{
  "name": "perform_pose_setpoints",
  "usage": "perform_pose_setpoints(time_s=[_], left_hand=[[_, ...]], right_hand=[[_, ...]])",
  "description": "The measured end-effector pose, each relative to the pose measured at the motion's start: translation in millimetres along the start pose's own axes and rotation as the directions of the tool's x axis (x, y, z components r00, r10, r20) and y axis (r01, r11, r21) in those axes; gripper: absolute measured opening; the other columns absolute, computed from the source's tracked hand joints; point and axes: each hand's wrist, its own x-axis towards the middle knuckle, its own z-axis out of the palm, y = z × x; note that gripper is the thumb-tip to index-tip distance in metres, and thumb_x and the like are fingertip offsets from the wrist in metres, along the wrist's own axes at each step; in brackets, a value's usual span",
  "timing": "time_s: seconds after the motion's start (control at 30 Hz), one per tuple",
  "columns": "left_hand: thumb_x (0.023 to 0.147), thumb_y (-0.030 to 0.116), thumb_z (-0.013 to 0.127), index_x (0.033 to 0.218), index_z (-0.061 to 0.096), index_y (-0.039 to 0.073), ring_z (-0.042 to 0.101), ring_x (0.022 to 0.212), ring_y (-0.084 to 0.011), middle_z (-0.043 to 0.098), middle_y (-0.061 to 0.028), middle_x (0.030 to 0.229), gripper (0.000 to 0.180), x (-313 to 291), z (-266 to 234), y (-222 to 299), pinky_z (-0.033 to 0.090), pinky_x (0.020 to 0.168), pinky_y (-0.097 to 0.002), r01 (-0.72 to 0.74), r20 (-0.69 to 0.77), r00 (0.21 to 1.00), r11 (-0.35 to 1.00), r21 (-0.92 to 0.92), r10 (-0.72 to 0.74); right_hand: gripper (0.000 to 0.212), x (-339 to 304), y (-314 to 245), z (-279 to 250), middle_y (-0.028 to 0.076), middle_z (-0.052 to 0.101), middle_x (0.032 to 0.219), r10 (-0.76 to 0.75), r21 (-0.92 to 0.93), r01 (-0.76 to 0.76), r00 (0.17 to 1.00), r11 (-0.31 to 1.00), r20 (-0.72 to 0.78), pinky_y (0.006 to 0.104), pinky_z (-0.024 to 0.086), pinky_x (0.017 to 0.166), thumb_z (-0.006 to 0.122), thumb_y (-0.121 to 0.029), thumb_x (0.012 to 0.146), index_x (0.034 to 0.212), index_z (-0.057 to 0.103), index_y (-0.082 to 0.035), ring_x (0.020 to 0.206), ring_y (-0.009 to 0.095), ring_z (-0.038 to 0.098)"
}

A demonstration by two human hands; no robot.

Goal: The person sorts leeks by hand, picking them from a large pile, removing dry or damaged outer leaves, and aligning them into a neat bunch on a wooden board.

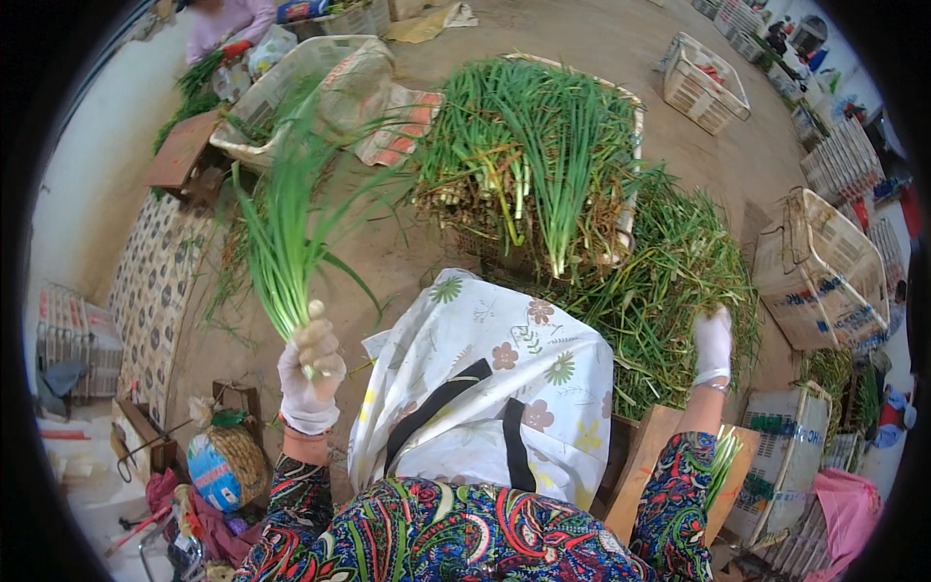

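Note:
In my raised left hand (312, 367), which wears a whitish glove, a bunch of green onions (291, 223) is gripped by its white ends, the leaves fanning upward. My gloved right hand (713, 344) is at the right edge of a heap of loose green onion leaves (669, 272); its fingers are too unclear to read. Ahead of me, a crate (635, 145) is piled high with untrimmed green onions (529, 155), roots toward me. A white flowered apron (485, 388) with black straps covers my lap. More green onions (722, 466) lie beside my right forearm, by a wooden board (645, 461).
Another person (228, 29) with a red glove works at the far left beside a crate (339, 58) and sacks. Plastic crates (706, 82) stand at the far right, and another crate (824, 267) is closer. A wrapped basket (228, 466) sits at my left.

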Motion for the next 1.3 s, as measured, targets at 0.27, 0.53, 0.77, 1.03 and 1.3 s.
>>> perform_pose_setpoints(time_s=[0.27, 0.53, 0.77, 1.03, 1.3], left_hand=[[0.096, 0.023, 0.043, 0.115, 0.048, -0.005, 0.034, 0.051, -0.0053, 0.034, 0.0042, 0.060, 0.034, 63, -20, -38, 0.035, 0.047, -0.0188, 0.339, 0.121, 0.940, 0.860, -0.382, -0.317], [0.096, 0.022, 0.042, 0.110, 0.049, -0.003, 0.035, 0.053, -0.0034, 0.043, 0.0050, 0.071, 0.029, 81, -29, -71, 0.033, 0.047, -0.0177, 0.458, -0.093, 0.873, 0.870, -0.181, -0.479], [0.095, 0.017, 0.043, 0.126, 0.044, 0.006, 0.040, 0.057, -0.0022, 0.047, -0.0137, 0.128, 0.032, 113, -11, -108, 0.039, 0.051, -0.0161, 0.473, -0.162, 0.879, 0.859, 0.196, -0.448], [0.092, 0.007, 0.046, 0.130, 0.041, 0.013, 0.049, 0.063, -0.0035, 0.053, -0.0113, 0.111, 0.039, 123, -10, -135, 0.044, 0.054, -0.0170, 0.532, -0.177, 0.838, 0.845, 0.051, -0.517], [0.089, 0.005, 0.049, 0.123, 0.046, 0.013, 0.057, 0.063, -0.0069, 0.048, -0.0154, 0.128, 0.035, 104, -47, -143, 0.049, 0.056, -0.0186, 0.537, -0.274, 0.828, 0.833, 0.137, -0.489]], right_hand=[[0.050, -67, -168, 43, 0.021, 0.059, 0.106, -0.361, 0.475, 0.115, 0.807, 0.872, 0.467, 0.0369, 0.043, 0.089, 0.049, -0.043, 0.086, 0.112, 0.056, 0.000, 0.099, 0.033, 0.057], [0.031, -57, -214, 54, -0.003, 0.045, 0.058, -0.393, 0.762, -0.520, 0.655, 0.385, 0.645, 0.0226, 0.041, 0.045, 0.045, -0.031, 0.094, 0.093, 0.058, -0.003, 0.046, 0.009, 0.050], [0.042, -134, -189, -26, -0.005, 0.038, 0.048, -0.784, 0.688, -0.718, 0.364, 0.107, 0.502, 0.0219, 0.032, 0.037, 0.044, -0.042, 0.093, 0.086, 0.054, -0.002, 0.037, 0.009, 0.040], [0.028, -171, -182, 2, -0.008, 0.039, 0.048, -0.928, -0.329, -0.868, 0.349, -0.373, 0.131, 0.0214, 0.026, 0.037, 0.045, -0.029, 0.093, 0.070, 0.043, -0.013, 0.035, 0.004, 0.035], [0.027, -163, -175, 44, -0.004, 0.049, 0.065, -0.880, -0.175, -0.892, 0.348, -0.417, 0.323, 0.0214, 0.033, 0.043, 0.048, -0.033, 0.091, 0.088, 0.056, -0.007, 0.052, 0.006, 0.046]])
